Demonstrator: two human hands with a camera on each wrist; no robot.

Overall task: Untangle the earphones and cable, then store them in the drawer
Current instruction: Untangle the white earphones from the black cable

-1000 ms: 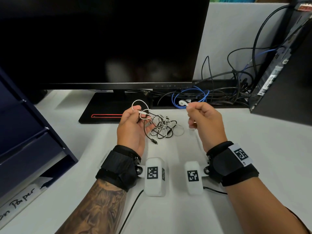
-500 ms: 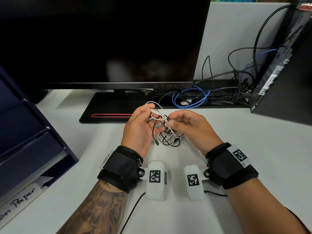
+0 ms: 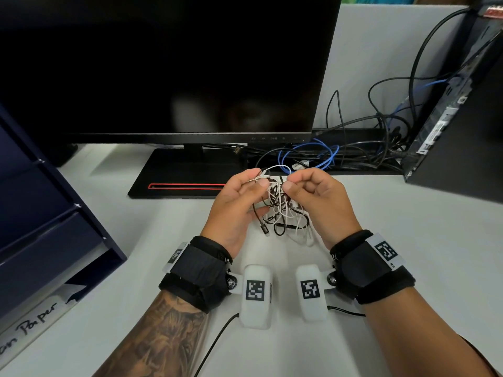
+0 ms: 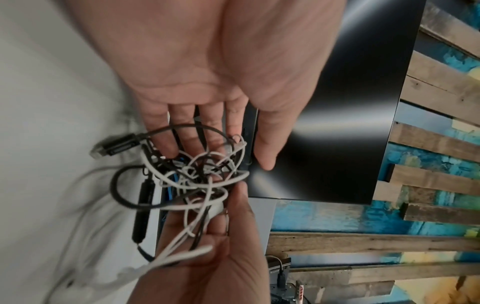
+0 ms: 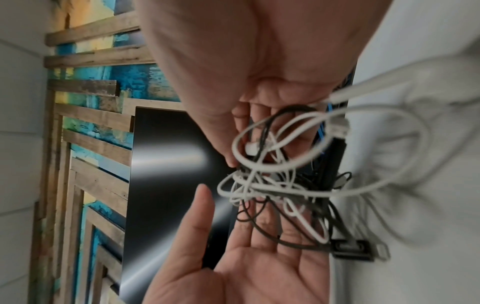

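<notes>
Where cords tangle behind, white desk (image 3: pixel 408 254), dark monitor (image 3: pixel 163 63), slatted wall (image 4: pixel 436 144).

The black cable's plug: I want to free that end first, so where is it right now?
In the head view the black cable's plug dangles at the lower left of the tangle, just below the left hand and above the white desk.

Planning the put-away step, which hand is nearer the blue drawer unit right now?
Left. The left hand holds the tangled cords on the side toward the blue drawer unit; the right hand pinches them on the far side, toward the computer tower.
</notes>
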